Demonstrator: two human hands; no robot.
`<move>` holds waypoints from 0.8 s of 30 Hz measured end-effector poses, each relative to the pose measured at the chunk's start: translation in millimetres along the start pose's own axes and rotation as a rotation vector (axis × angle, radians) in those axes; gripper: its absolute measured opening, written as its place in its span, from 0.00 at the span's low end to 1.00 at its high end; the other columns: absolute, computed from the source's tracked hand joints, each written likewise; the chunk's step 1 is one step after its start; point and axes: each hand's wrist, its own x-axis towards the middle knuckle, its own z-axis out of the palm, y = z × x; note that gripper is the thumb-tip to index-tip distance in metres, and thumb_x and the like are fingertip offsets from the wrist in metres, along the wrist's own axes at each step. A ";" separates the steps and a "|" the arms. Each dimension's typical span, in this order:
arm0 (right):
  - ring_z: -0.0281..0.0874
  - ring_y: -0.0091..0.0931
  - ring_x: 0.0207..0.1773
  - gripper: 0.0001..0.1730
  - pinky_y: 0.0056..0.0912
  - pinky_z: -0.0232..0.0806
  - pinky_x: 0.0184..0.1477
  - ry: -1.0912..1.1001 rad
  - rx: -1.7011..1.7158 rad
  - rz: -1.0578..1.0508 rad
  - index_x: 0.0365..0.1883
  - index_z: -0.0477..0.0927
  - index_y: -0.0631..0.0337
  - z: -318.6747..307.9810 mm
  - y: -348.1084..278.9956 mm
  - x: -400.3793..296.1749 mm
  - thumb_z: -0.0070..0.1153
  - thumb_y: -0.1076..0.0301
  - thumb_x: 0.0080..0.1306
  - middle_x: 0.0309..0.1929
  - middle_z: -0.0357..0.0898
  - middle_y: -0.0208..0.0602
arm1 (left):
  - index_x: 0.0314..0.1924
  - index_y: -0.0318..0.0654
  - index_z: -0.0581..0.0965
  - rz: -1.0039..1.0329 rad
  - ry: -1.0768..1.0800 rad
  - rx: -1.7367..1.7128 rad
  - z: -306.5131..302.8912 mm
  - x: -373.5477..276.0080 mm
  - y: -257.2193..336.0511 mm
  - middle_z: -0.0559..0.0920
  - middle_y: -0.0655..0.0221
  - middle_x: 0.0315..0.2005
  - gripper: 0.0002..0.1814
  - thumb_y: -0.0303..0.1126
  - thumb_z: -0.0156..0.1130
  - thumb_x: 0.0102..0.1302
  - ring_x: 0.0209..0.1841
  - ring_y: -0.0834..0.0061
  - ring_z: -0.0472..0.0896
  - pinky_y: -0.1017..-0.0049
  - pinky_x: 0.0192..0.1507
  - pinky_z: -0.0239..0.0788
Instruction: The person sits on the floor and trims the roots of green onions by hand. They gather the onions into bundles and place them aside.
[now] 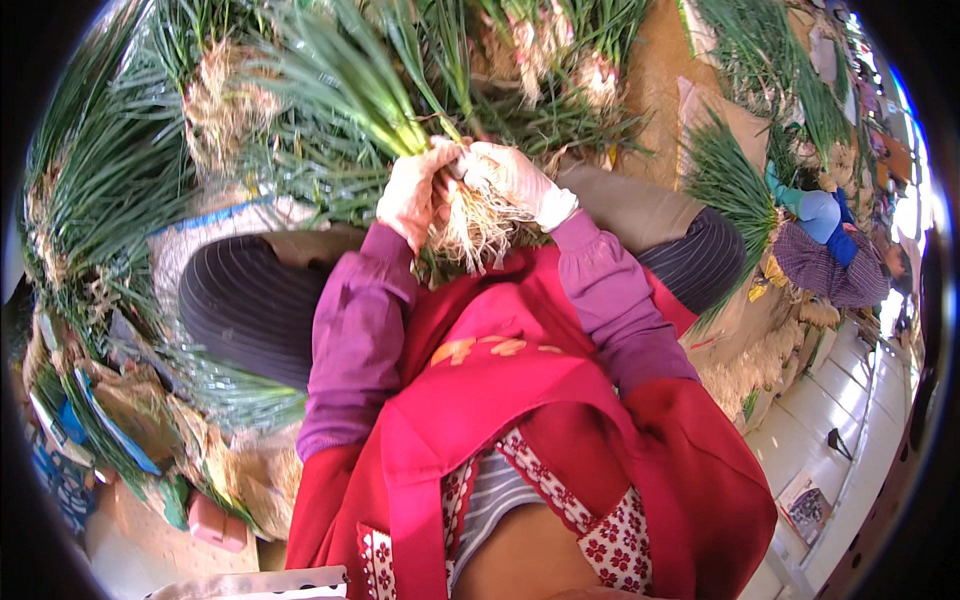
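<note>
Between my crossed legs, my left hand (417,183) grips a bunch of green onions (367,97) around its pale stems. The long green leaves fan up and to the left. Under my hands hang the bunch's stringy whitish roots (477,221). My right hand (511,178), in a light glove with a white cuff, is closed at the bulb end of the same bunch, beside my left hand. A thinner stalk rises between the two hands. Exactly which stalks the right fingers pinch is hidden.
Loose green leaves (525,131) cover the floor before me. Rooted onion bunches (225,97) lie at the upper left, more bunches (600,75) beyond my hands. At right another person (821,217) sits among onions. A pink box (217,521) is at lower left.
</note>
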 end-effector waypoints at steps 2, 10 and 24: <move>0.75 0.24 0.35 0.16 0.26 0.69 0.40 -0.100 -0.133 -0.012 0.42 0.78 0.67 -0.9 -1.5 -11.1 0.48 0.60 0.72 0.34 0.79 0.30 | 0.35 0.36 0.82 -0.026 0.051 0.075 -3.5 -5.0 -6.2 0.80 0.73 0.18 0.07 0.31 0.59 0.64 0.13 0.88 0.66 0.85 0.15 0.53; 0.81 0.42 0.40 0.19 0.43 0.71 0.44 0.054 -0.665 0.313 0.35 0.82 0.56 29.5 -57.6 55.7 0.47 0.52 0.66 0.35 0.82 0.43 | 0.28 0.33 0.81 -0.084 0.081 0.225 -17.9 -4.5 -17.6 0.79 0.71 0.17 0.13 0.34 0.57 0.65 0.13 0.83 0.69 0.82 0.13 0.58; 0.76 0.23 0.35 0.22 0.30 0.74 0.47 0.588 0.286 0.605 0.48 0.76 0.66 -51.9 30.9 37.1 0.47 0.54 0.73 0.41 0.80 0.38 | 0.34 0.39 0.75 -0.072 0.044 -0.153 -25.6 -19.4 -7.1 0.81 0.67 0.25 0.09 0.36 0.62 0.62 0.21 0.74 0.79 0.75 0.23 0.74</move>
